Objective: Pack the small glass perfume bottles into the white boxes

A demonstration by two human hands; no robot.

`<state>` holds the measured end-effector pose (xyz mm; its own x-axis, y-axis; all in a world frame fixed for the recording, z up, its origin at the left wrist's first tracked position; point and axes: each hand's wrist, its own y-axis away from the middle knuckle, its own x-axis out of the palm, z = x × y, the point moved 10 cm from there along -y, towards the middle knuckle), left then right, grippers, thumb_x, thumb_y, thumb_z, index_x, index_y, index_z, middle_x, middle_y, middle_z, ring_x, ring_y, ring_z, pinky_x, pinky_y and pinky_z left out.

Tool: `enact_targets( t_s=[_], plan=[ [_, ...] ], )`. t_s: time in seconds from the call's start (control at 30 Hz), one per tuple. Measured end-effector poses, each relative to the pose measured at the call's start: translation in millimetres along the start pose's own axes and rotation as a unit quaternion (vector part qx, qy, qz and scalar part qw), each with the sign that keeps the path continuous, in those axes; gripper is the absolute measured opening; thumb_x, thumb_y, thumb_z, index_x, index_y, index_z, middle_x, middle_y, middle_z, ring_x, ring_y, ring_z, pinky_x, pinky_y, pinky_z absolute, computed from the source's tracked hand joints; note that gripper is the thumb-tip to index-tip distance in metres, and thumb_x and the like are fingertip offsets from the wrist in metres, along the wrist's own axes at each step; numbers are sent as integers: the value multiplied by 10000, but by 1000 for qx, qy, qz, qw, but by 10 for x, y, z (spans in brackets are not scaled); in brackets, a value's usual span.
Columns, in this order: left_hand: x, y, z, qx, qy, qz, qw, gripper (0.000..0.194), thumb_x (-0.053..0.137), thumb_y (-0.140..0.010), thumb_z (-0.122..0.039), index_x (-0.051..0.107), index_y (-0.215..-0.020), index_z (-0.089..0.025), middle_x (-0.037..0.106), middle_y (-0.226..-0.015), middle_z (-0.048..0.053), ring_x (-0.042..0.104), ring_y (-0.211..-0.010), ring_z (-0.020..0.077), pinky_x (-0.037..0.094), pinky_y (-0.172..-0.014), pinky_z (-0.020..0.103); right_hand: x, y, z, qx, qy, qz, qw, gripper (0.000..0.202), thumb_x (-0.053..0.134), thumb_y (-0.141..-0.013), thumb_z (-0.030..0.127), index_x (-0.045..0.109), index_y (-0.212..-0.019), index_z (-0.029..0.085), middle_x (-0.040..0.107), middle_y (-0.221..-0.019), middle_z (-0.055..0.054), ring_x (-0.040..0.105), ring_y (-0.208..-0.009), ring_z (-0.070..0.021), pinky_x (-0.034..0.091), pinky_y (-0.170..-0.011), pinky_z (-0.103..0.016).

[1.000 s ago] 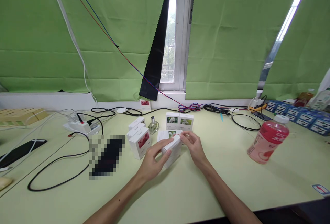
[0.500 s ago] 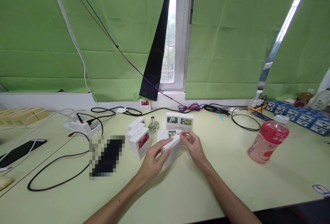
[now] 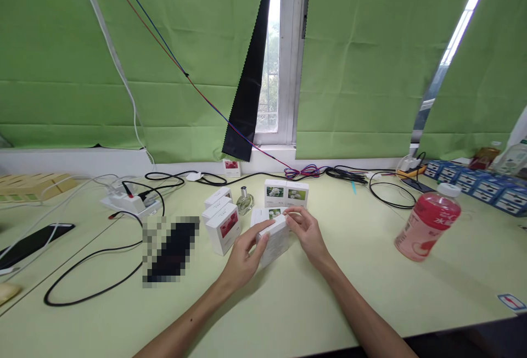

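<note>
A small white box (image 3: 275,244) is held upright over the table, its narrow top edge facing up. My left hand (image 3: 244,256) grips its left side, thumb on the near face and fingers at the top edge. At the upper right corner, my right hand (image 3: 307,237) is closed with the fingertips pinching the box. Just behind stand two white boxes with white-flower pictures (image 3: 285,193), and another flower box (image 3: 260,215) is partly hidden by the held one. Several white boxes with red pictures (image 3: 224,230) stand left of a small glass perfume bottle (image 3: 245,202).
A pink drink bottle (image 3: 428,223) stands to the right, with blue boxes (image 3: 477,182) behind it. Black cables (image 3: 93,249) and a white power strip (image 3: 132,202) spread over the left side. A phone (image 3: 35,244) lies at far left, near a pixelated dark patch (image 3: 173,251).
The box has turned slightly in my hands, showing more of its near face. Both hands have shifted a little to the left, still on the box.
</note>
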<state>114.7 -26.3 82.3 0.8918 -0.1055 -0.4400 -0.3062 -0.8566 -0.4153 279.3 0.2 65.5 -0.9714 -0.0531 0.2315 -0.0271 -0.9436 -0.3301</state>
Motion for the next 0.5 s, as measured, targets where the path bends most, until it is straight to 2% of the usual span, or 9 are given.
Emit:
enact_targets(
  t_s=[0.5],
  plan=[
    [7, -10, -12, 7, -7, 2, 1000, 403, 458, -1001, -458, 657, -1268, -232, 705, -1260, 79, 661, -1090, 230, 513, -938, 324, -15, -29, -34, -18, 14, 3, 1000, 307, 733, -822, 466, 676, -994, 218, 730, -1008, -77, 671, -964, -228, 519, -816, -317]
  ],
)
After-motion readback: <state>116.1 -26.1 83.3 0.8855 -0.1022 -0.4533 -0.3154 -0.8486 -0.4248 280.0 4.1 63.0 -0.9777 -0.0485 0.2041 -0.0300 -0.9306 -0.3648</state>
